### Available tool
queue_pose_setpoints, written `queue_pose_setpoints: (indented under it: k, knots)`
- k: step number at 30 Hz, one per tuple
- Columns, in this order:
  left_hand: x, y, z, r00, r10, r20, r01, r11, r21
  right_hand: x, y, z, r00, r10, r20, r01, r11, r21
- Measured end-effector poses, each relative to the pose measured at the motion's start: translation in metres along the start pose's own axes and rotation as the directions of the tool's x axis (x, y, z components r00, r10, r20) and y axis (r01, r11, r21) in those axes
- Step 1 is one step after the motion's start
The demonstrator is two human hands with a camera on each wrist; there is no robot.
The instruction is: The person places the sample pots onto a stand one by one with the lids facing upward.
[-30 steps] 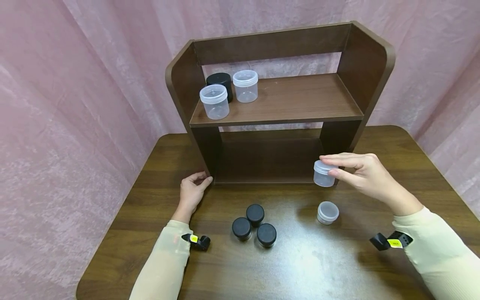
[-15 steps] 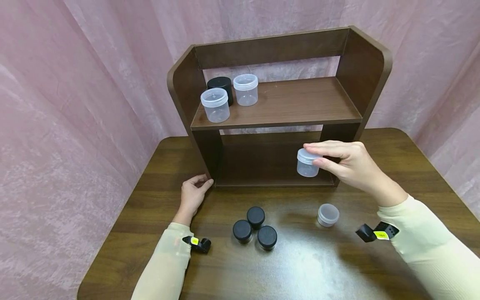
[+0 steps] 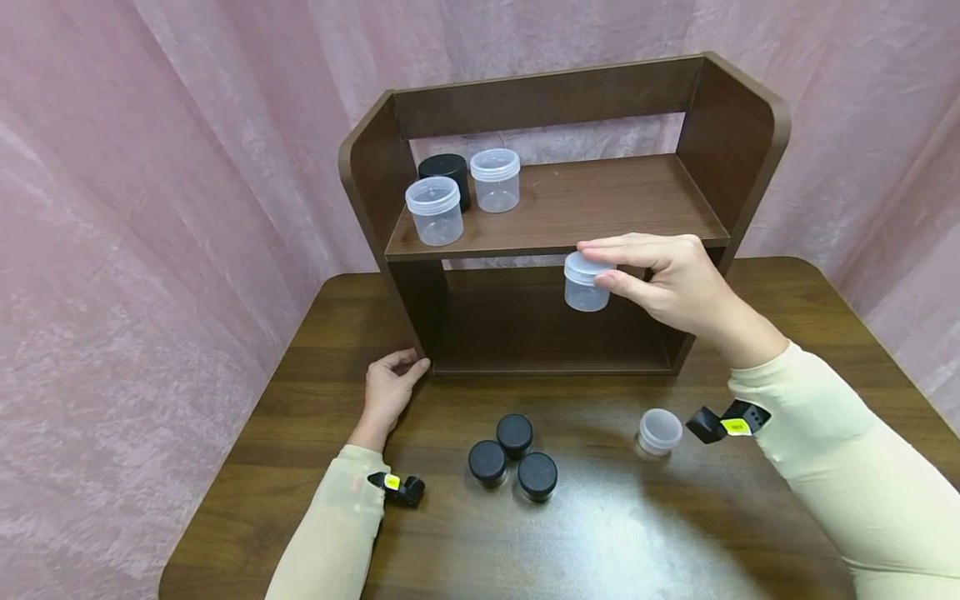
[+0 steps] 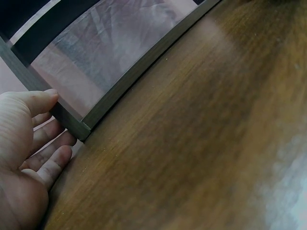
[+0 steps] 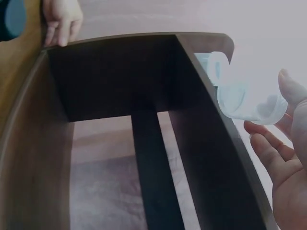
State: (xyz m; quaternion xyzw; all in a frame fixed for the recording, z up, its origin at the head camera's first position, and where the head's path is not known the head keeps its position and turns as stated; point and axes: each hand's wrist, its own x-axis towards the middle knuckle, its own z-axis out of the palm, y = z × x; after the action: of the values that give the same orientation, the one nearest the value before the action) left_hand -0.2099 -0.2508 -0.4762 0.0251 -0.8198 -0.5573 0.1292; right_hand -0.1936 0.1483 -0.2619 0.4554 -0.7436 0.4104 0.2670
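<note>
My right hand (image 3: 663, 271) grips a small clear plastic jar (image 3: 586, 287) by its lid, between thumb and fingers. The jar hangs upright in front of the upper shelf's edge; in the right wrist view the same clear jar (image 5: 252, 103) appears beside that edge. My left hand (image 3: 388, 389) holds the bottom left front corner of the brown wooden shelf unit (image 3: 555, 237), with the thumb (image 4: 45, 100) at the front edge of its side panel. On the upper board, at the left, stand two clear jars, one in front (image 3: 437, 218) and one behind (image 3: 497, 187), beside a black-lidded jar (image 3: 444, 171).
Three small black-lidded jars (image 3: 514, 433) stand clustered on the wooden table (image 3: 600, 550) in front of the unit. A small clear jar (image 3: 660, 432) stands to their right. A pink curtain (image 3: 187, 167) hangs behind the table.
My right hand has lifted the clear jar up and to the left, from near the unit's lower right corner to the upper board's front edge. My left hand stays at the corner.
</note>
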Motion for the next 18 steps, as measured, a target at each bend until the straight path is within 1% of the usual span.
queue_pose_setpoints:
  k: [5,9,14,18]
  knots:
    - [0.001,-0.001,0.001,1.000,-0.006,0.002,0.006,1.000,-0.002,0.024,-0.001,0.001,1.000,0.002,-0.012,-0.003,1.000,-0.020]
    - [0.001,-0.002,0.001,1.000,0.002,0.001,-0.002,1.000,-0.003,0.040,0.000,0.005,1.000,0.003,-0.025,-0.003,1.000,-0.002]
    - [0.001,-0.002,0.001,1.000,0.003,-0.001,-0.003,1.000,-0.002,0.060,0.002,0.011,0.999,0.033,-0.026,-0.032,0.999,0.009]
    - [0.001,-0.002,0.000,1.000,0.003,-0.003,-0.003,1.000,-0.002,0.072,0.007,0.016,0.998,0.065,-0.007,-0.065,0.998,0.010]
